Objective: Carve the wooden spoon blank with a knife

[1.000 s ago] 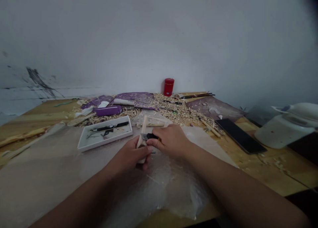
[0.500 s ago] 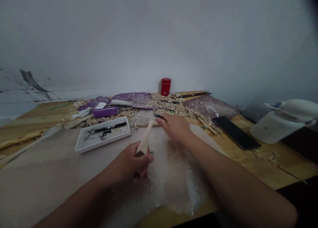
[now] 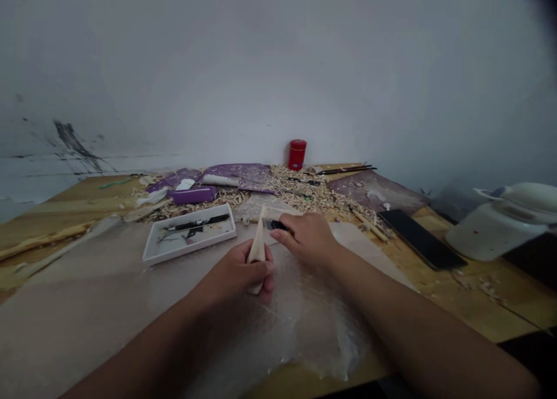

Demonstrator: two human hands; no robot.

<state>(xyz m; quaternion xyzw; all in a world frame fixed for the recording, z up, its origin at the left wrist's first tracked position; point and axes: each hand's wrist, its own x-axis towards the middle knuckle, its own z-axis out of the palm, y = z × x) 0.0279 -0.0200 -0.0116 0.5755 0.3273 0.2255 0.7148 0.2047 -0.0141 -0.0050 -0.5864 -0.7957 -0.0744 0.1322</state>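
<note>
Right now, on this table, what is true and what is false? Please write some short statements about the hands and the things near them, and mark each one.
The left hand holds a pale wooden piece: true.
The right hand is empty: false, it holds a small black-handled knife.
The white tray holds only wood shavings: false, a black tool lies in it.
A red canister stands near the wall: true.
</note>
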